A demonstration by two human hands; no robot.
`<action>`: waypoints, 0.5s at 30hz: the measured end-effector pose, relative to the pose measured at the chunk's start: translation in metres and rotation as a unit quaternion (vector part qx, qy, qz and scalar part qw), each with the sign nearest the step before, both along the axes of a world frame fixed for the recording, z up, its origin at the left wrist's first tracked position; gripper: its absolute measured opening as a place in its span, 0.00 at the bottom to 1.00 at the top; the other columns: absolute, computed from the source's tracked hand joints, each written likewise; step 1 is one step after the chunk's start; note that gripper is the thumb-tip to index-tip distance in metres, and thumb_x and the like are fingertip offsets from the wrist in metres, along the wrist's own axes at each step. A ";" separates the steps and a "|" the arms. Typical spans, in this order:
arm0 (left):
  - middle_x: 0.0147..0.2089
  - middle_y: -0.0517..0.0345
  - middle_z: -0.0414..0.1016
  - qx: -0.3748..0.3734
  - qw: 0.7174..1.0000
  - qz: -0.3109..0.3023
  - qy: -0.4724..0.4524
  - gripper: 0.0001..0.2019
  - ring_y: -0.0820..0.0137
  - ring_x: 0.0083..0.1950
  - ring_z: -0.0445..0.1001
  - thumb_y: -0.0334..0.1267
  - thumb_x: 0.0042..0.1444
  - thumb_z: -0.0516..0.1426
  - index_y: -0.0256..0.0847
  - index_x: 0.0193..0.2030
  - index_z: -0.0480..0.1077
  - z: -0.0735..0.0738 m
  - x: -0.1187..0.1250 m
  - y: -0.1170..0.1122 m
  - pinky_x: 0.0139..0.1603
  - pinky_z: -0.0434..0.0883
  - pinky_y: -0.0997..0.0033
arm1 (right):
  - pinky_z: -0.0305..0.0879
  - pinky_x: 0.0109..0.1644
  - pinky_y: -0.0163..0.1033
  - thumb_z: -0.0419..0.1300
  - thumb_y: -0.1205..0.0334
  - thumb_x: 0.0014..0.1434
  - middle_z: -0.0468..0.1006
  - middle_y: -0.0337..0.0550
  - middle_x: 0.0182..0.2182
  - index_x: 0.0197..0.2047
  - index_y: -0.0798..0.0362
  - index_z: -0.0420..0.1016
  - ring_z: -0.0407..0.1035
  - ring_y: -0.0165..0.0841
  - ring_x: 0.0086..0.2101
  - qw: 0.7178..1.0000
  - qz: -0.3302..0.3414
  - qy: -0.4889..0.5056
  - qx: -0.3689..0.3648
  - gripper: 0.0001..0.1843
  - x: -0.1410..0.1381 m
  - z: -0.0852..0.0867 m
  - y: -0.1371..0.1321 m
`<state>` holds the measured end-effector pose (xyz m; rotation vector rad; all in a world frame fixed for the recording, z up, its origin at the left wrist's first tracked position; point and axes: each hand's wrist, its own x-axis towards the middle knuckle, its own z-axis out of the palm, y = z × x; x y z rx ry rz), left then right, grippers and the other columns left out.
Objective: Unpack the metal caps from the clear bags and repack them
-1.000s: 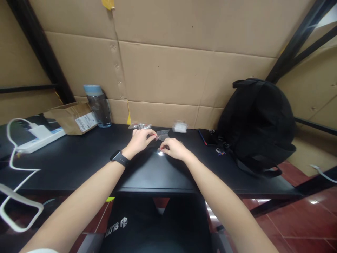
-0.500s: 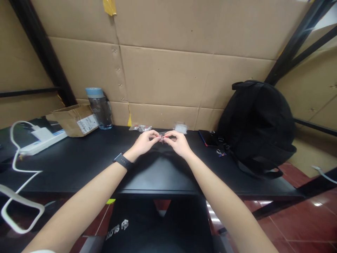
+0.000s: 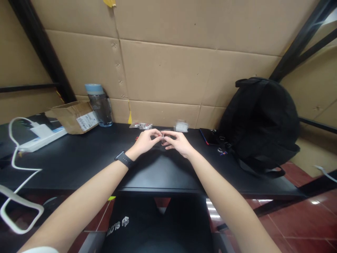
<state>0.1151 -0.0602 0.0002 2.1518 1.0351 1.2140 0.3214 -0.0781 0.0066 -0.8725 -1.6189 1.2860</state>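
Between my two hands, above the black desk, is a small shiny metal ring (image 3: 163,139), partly covered by fingers. My left hand (image 3: 147,142), with a dark watch on its wrist, pinches it from the left between thumb and forefinger. From the right, my right hand (image 3: 178,143) has thumb and fingers closed around the ring's other side. Fine detail of the ring is too small to make out. Just behind the hands lie clear plastic packets (image 3: 142,125) with small items and a whitish packet (image 3: 181,125). A bit of red shows beside my left hand.
A black backpack (image 3: 260,123) stands at the right, near a dark flat device (image 3: 209,136) and a keyring with a charm (image 3: 222,151). At the left are a water bottle (image 3: 99,105), a cardboard box (image 3: 75,117) and a white power strip (image 3: 42,140). Cardboard walls the back.
My right hand's fingers have shifted and spread a little around the ring, showing more of its loop. My left hand keeps its pinch. The view has tilted slightly.
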 end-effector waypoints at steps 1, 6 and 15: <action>0.42 0.54 0.82 0.003 1.000 0.008 0.000 0.11 0.62 0.45 0.80 0.47 0.61 0.61 0.41 0.41 0.76 0.000 0.000 0.000 0.50 0.74 0.62 | 0.79 0.39 0.37 0.66 0.54 0.62 0.83 0.46 0.41 0.58 0.48 0.77 0.79 0.32 0.37 1.000 -0.002 -0.001 -0.006 0.21 0.000 0.001 0.000; 0.48 0.54 0.81 0.022 0.996 0.082 0.013 0.14 0.63 0.49 0.79 0.47 0.66 0.55 0.44 0.53 0.70 -0.002 0.000 0.002 0.54 0.71 0.61 | 0.78 0.37 0.34 0.65 0.63 0.63 0.83 0.48 0.43 0.57 0.49 0.78 0.80 0.31 0.34 0.994 -0.056 0.053 -0.079 0.18 0.001 0.008 0.002; 0.66 0.42 0.69 0.066 0.949 0.096 0.294 0.26 0.47 0.67 0.66 0.46 0.63 0.55 0.43 0.67 0.62 -0.022 0.005 0.007 0.63 0.62 0.43 | 0.76 0.33 0.33 0.74 0.66 0.50 0.80 0.49 0.50 0.55 0.50 0.77 0.79 0.30 0.32 0.977 -0.162 0.121 -0.060 0.28 0.032 0.014 0.016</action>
